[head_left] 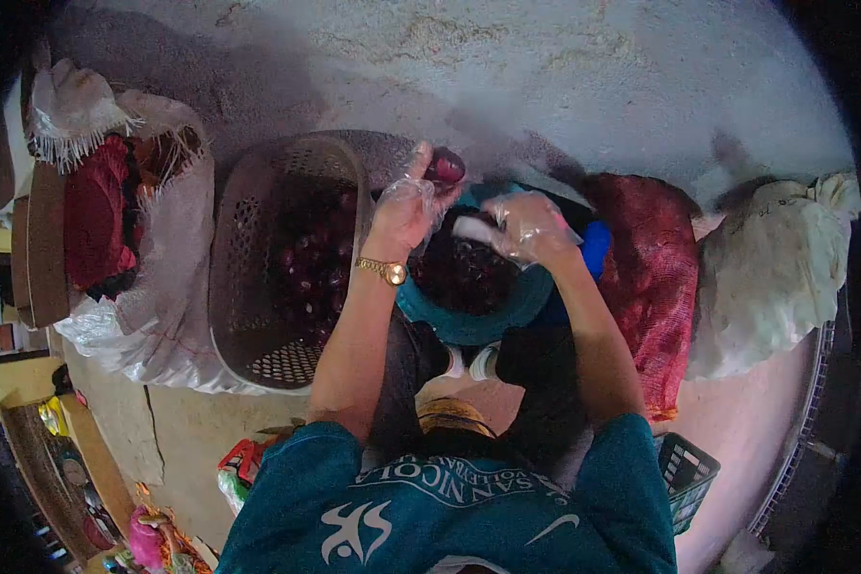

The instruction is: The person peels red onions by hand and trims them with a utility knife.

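A dark red onion (446, 166) is pinched in the fingers of my left hand (411, 206), which wears a clear plastic glove and is raised near the wall. My right hand (529, 227), gloved the same way, is closed around a short white blade-like tool (473, 230) that points left; its exact kind is unclear. Below both hands stands a teal basin (469, 330) with a heap of dark red onions (464, 277) in it. The tool is apart from the held onion.
Left of the basin, a brown perforated basket (222, 277) holds more onions. An open white woven sack (177, 206) stands farther left. On the right are a red mesh sack (646, 277) and a whitish sack (770, 273). A dark green crate (687, 478) sits behind my right arm.
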`<state>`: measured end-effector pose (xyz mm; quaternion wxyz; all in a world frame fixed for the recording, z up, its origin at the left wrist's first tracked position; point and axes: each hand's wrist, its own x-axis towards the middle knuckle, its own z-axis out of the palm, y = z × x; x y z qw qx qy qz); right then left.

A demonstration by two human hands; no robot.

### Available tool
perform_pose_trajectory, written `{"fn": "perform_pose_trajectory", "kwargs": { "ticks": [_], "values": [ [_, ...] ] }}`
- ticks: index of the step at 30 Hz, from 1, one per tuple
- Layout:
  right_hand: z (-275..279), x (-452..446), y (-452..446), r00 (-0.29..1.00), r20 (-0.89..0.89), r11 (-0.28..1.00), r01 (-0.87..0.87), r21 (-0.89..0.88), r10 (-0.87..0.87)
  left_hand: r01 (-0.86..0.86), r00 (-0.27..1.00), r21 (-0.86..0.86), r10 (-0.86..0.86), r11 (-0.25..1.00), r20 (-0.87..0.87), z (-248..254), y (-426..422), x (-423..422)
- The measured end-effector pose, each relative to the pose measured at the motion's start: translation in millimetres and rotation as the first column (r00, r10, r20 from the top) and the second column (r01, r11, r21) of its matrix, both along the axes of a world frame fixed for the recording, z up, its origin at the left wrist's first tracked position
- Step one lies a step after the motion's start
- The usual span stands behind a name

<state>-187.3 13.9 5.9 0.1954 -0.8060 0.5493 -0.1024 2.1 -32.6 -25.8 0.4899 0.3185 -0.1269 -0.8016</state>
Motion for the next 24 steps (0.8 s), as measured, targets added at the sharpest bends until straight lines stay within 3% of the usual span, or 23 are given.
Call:
{"fn": "perform_pose_trajectory", "kwargs": {
  "ticks": [3,7,9,10,12,13,15,19,24],
  "values": [
    [12.7,-2.9,-4.2,0.998,0.059,0.999,0.031,-0.006,-0.031,0.066,0.998,-0.039,-0.067,0.997,-0.024,-2.7,2.0,-0.8],
    [16.2,-7.7,-1.3,0.999,0.001,0.998,-0.032,-0.046,0.032,0.039,0.998,-0.009,-0.038,0.999,0.054,6.9,7.2,-6.0],
    [17.6,-8.1,-1.6,0.976,0.218,0.993,0.032,-0.114,-0.007,0.132,0.988,-0.073,-0.126,0.989,0.087,17.1,11.7,-5.2],
    [17.4,-8.0,-2.4,0.976,0.219,0.993,0.032,-0.114,-0.006,0.132,0.988,-0.073,-0.126,0.988,0.088,23.9,14.8,-5.5],
    [15.1,-8.4,-4.9,0.967,0.202,0.976,0.180,-0.120,-0.154,0.186,0.911,0.046,-0.190,0.982,0.365,35.4,19.9,-7.8],
    [12.0,-9.6,-5.8,0.967,0.201,0.976,0.182,-0.120,-0.155,0.187,0.911,0.046,-0.191,0.981,0.365,27.4,18.7,-9.7],
    [0.9,-13.3,-7.7,0.961,0.151,0.959,0.251,-0.133,-0.231,0.255,0.959,-0.027,-0.249,0.967,0.135,11.5,16.5,-14.8],
    [-14.8,-17.8,-10.6,0.971,0.161,0.943,0.214,-0.256,-0.176,0.253,0.961,-0.017,-0.249,0.967,0.123,13.5,17.5,-17.7],
    [12.7,-8.8,-5.2,0.950,0.217,0.970,0.239,-0.034,-0.226,0.243,0.965,-0.008,-0.241,0.970,0.100,19.9,20.0,-17.9]
  ]
}}
